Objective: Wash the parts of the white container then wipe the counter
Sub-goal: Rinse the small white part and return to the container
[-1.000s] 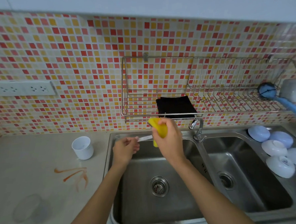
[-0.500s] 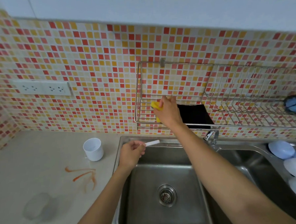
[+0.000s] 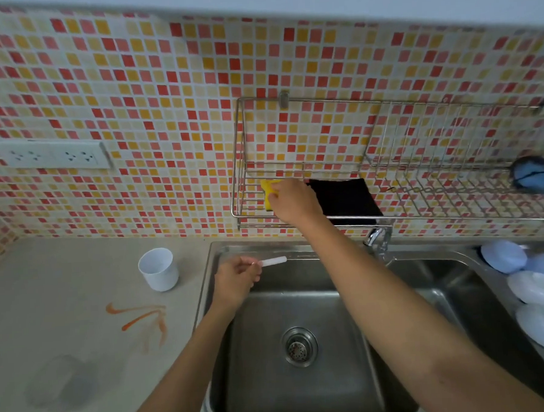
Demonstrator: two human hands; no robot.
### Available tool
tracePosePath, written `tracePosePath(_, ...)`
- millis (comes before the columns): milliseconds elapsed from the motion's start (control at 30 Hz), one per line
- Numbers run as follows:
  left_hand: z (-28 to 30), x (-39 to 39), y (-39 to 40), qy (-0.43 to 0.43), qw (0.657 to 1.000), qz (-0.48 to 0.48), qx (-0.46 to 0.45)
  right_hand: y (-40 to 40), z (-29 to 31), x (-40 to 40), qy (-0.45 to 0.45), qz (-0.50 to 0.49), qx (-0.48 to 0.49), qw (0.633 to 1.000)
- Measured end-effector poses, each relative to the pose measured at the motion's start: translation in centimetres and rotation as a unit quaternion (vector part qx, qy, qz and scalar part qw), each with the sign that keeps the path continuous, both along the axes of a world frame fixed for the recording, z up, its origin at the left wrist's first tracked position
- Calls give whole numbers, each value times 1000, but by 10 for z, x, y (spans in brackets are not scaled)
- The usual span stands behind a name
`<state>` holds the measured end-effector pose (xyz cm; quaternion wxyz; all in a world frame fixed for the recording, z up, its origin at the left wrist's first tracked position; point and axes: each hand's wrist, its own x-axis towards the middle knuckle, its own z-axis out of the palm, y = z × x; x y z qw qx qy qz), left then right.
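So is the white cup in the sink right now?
No, the white cup stands upright on the counter left of the sink, beside an orange smear.

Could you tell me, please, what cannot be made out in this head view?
- Sponge: mostly behind the right hand, so the grip is unclear.
- White stick: its near end is inside the left hand.
- Blue brush: cut off by the right edge.
- Clear lid: blurred.
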<state>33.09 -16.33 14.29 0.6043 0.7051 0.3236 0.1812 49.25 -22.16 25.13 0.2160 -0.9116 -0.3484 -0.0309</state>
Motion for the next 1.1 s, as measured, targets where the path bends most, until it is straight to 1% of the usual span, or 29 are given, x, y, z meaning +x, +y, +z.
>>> tracePosePath(100, -1, 1, -5, -3, 1000, -14, 11, -20, -5, -12, -104, 31, 81, 991)
tracePosePath(200, -2, 9, -13, 4, 999, -30, 15, -61, -25, -37, -145, 35, 192, 970)
tracePosePath(300, -3, 21, -28, 5, 999, -37, 15, -113, -58, -46, -171, 25, 222, 960)
tracePosePath(367, -5, 29, -42, 4, 999, -47, 10, -147, -82, -43, -169, 7, 224, 960)
tracePosePath(433, -10, 40, -57, 9, 997, -69, 13, -179, -107, -37, -143, -38, 195, 970)
tracePosePath(533, -12, 57, -80, 22, 995, -92, 23, -220, -141, -17, -69, -102, 154, 980)
tracePosePath(633, -15, 76, -97, 29, 994, -100, 28, -247, -160, 12, -14, -160, 140, 977)
tracePosePath(767, -23, 103, -117, 34, 994, -103, 18, -257, -167, 55, 68, -220, 120, 966)
tracePosePath(833, -27, 115, -123, 36, 994, -99, 6, -256, -168, 78, 101, -234, 108, 961)
tracePosePath(933, -28, 131, -126, 33, 995, -92, -8, -252, -172, 107, 154, -249, 61, 954)
tracePosePath(1033, -29, 140, -128, 35, 995, -87, -12, -246, -180, 122, 182, -241, 65, 951)
tracePosePath(1100, -30, 144, -130, 33, 996, -85, -24, -243, -184, 128, 176, -236, 65, 953)
